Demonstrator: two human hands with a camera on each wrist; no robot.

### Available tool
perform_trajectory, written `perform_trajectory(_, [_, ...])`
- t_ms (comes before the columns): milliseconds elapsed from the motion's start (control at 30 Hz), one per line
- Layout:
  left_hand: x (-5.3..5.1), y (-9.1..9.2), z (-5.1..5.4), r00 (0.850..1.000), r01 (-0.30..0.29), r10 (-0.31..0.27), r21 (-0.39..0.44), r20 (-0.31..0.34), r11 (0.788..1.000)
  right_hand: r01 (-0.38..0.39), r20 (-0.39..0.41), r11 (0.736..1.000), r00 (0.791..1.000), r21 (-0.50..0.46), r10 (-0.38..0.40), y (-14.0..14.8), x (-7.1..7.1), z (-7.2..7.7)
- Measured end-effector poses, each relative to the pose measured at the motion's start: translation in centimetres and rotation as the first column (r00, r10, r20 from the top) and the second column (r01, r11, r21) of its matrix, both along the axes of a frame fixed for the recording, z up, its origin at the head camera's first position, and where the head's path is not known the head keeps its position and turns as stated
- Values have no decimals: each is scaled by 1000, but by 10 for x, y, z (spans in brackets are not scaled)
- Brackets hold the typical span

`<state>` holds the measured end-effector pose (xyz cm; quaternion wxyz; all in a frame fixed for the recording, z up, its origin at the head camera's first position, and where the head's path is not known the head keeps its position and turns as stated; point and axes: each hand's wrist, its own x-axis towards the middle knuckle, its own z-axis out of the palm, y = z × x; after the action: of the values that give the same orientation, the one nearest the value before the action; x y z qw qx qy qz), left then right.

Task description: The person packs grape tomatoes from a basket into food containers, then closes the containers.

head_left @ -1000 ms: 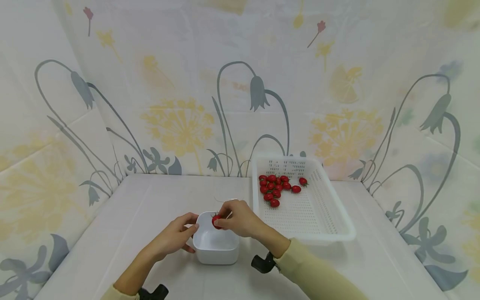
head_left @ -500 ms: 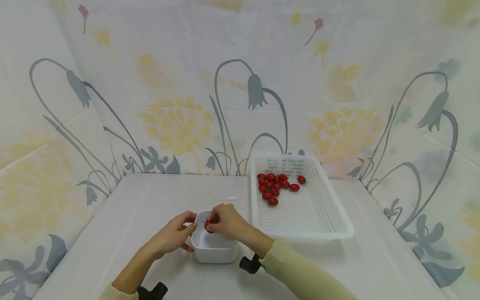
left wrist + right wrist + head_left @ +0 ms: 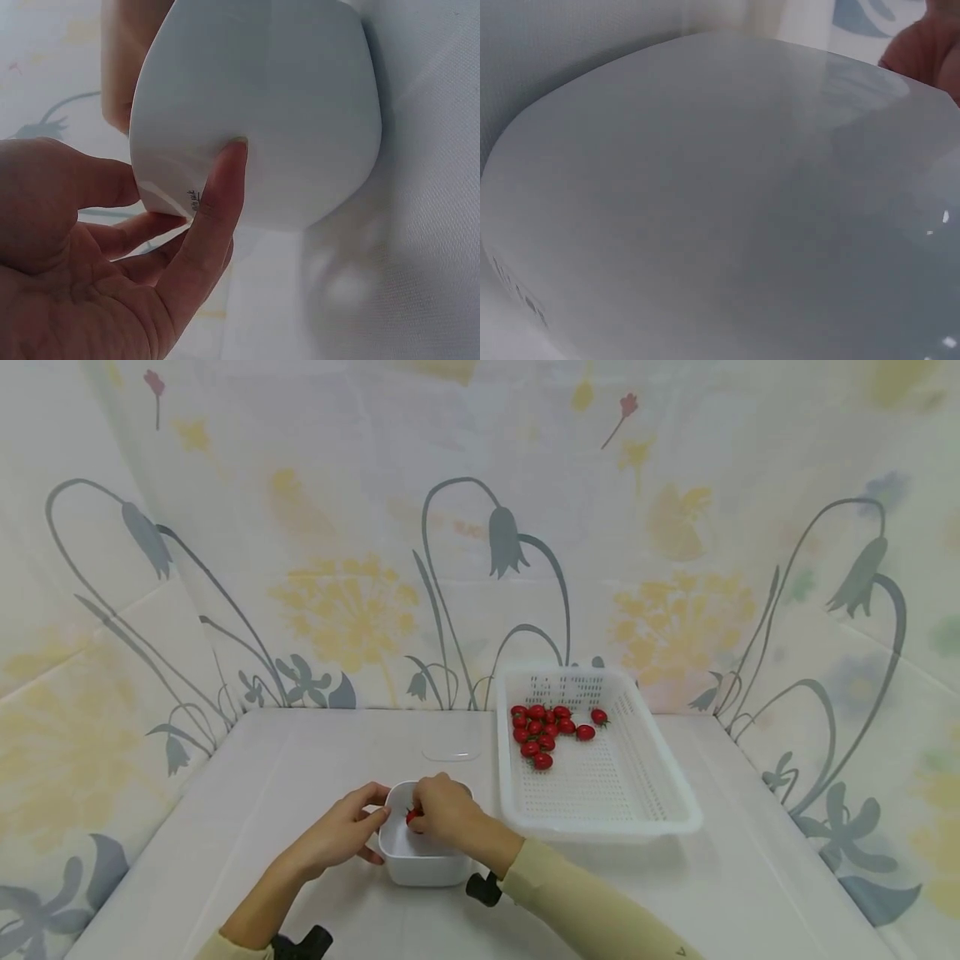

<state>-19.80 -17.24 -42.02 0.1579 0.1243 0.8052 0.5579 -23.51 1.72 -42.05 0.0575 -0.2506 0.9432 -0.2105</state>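
- Red cherry tomato [image 3: 413,817], partly hidden, pinched by thumb and fingers of the right hand [image 3: 446,810], down inside the white box [image 3: 427,872]; contact with the box floor, cannot tell.
- Left hand [image 3: 343,829] at the box's left side, fingers spread, slightly bent, pressing the outer wall beside small dark lettering; thumb at the rim.
- White perforated basket [image 3: 600,827] to the right, cherry tomatoes [image 3: 550,730] mostly bunched at its far left.
- Behind the box, clear flat piece [image 3: 451,755] on the white table [image 3: 360,927].
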Motion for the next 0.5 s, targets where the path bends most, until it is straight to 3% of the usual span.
perform_trajectory(333, [1, 1, 0, 1000, 3, -3, 1, -10, 1000, -67, -34, 998, 997, -2, 67, -4, -2, -10])
perform_trajectory(500, [1, 1, 0, 1000, -2, 2, -1, -7, 1000, -56, -15, 998, 998, 3, 56, -3, 0, -4])
